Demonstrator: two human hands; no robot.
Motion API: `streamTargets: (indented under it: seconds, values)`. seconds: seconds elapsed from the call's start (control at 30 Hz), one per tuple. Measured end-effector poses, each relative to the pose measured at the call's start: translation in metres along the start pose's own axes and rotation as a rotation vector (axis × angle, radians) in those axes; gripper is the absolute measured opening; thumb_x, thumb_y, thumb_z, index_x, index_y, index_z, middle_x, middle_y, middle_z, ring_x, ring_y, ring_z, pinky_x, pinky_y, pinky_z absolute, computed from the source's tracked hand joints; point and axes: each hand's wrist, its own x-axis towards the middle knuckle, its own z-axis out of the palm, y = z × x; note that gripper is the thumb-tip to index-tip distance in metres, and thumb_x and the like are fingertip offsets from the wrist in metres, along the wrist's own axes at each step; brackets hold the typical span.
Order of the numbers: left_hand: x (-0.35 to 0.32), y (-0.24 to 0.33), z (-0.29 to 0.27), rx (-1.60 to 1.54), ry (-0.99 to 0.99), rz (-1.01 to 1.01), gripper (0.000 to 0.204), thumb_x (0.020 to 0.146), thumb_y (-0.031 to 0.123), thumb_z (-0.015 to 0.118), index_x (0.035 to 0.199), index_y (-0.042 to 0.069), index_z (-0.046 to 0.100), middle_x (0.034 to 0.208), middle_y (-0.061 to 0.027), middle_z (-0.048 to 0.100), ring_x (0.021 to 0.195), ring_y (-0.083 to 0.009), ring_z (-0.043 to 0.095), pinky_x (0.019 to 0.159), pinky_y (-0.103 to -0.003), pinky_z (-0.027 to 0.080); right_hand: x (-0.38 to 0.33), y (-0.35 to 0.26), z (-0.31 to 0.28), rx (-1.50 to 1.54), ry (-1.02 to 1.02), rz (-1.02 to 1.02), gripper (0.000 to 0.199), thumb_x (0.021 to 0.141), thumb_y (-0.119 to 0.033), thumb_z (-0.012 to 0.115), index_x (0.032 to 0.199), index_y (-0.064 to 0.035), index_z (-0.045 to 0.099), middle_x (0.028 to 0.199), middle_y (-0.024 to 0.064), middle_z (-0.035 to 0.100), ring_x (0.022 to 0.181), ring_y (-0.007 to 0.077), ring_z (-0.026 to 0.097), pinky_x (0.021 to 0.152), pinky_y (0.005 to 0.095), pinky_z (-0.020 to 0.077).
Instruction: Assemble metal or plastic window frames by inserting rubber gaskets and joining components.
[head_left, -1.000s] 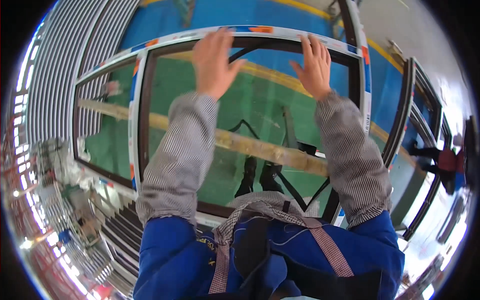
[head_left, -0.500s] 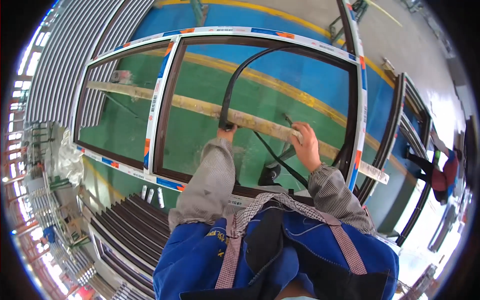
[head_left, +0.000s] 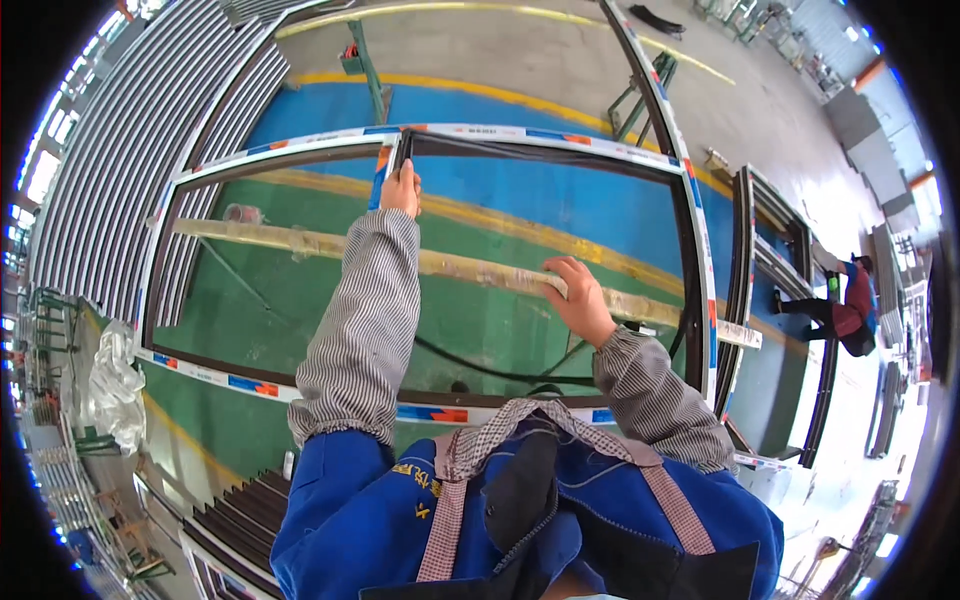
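Note:
A dark window frame [head_left: 540, 135] with white, blue and orange protective tape lies before me, split by an upright bar. At the top end of that bar, my left hand [head_left: 403, 190] is closed on a black rubber strip [head_left: 406, 150]. The strip lies along the far rail of the right opening, and a loose length of it [head_left: 490, 373] hangs low across the near side. Beneath the frame runs a wrapped, tan support beam [head_left: 470, 268]. My right hand [head_left: 582, 300] curls its fingers over this beam, inside the right opening.
Ribbed metal profiles [head_left: 120, 150] are stacked at the left, near crumpled clear plastic [head_left: 118, 385]. Dark profiles [head_left: 250, 520] lie at lower left. Green stands [head_left: 368, 75] stand beyond. More frames [head_left: 760, 260] lean at right, where another person [head_left: 850, 310] stands.
My left hand has moved far and left to the upright bar's top. The strip, arched before, now lies along the far rail. My right hand has stayed on the beam.

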Motion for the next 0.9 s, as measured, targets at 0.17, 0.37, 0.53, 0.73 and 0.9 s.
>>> streamTargets:
  seconds: [0.17,0.37,0.53,0.73,0.9]
  values:
    - [0.063,-0.044,-0.008,-0.152,-0.044,-0.151,0.042,0.098,0.043,0.043,0.08,0.008,0.055,0.055,-0.0008,0.044,0.039,-0.0141,0.041,0.035,-0.032,0.034,0.057,0.037,-0.015,-0.21,-0.002,0.068,0.03,0.082,-0.016,0.067,0.108,-0.0025,0.06,0.109,0.0152,0.061,0.103,0.0357,0.057,0.087,0.0427,0.0465]
    - [0.087,-0.084,0.012,-0.316,0.04,-0.521,0.039,0.1,0.042,0.04,0.087,0.008,0.054,0.063,-0.0018,0.044,0.046,-0.0153,0.039,0.041,-0.034,0.033,0.177,0.104,0.034,-0.486,-0.002,-0.137,0.048,0.084,-0.022,0.067,0.125,-0.0023,0.05,0.122,0.0153,0.055,0.115,0.0335,0.052,0.094,0.043,0.0439]
    - [0.109,-0.094,0.009,-0.302,0.03,-0.566,0.035,0.1,0.039,0.043,0.088,0.008,0.052,0.062,-0.0003,0.041,0.045,-0.0126,0.035,0.04,-0.032,0.029,0.265,0.123,0.095,-0.442,-0.148,-0.226,0.052,0.084,-0.022,0.068,0.128,-0.003,0.048,0.124,0.0157,0.054,0.118,0.0342,0.05,0.094,0.0433,0.0439]
    - [0.127,-0.089,0.006,-0.364,0.073,-0.494,0.031,0.101,0.038,0.042,0.102,0.009,0.052,0.062,0.0018,0.037,0.046,-0.0096,0.032,0.041,-0.029,0.026,0.282,0.129,0.136,-0.563,-0.017,-0.301,0.039,0.076,-0.018,0.073,0.107,-0.006,0.054,0.1,0.0107,0.053,0.097,0.0296,0.055,0.081,0.0427,0.046]
    - [0.13,-0.095,0.02,-0.555,0.157,-0.422,0.034,0.103,0.037,0.039,0.103,0.007,0.055,0.064,0.0025,0.036,0.048,-0.0088,0.031,0.042,-0.028,0.025,0.281,0.148,0.136,-0.625,-0.031,-0.252,0.028,0.076,-0.015,0.071,0.098,-0.0067,0.055,0.096,0.0106,0.052,0.096,0.0291,0.054,0.082,0.041,0.0447]
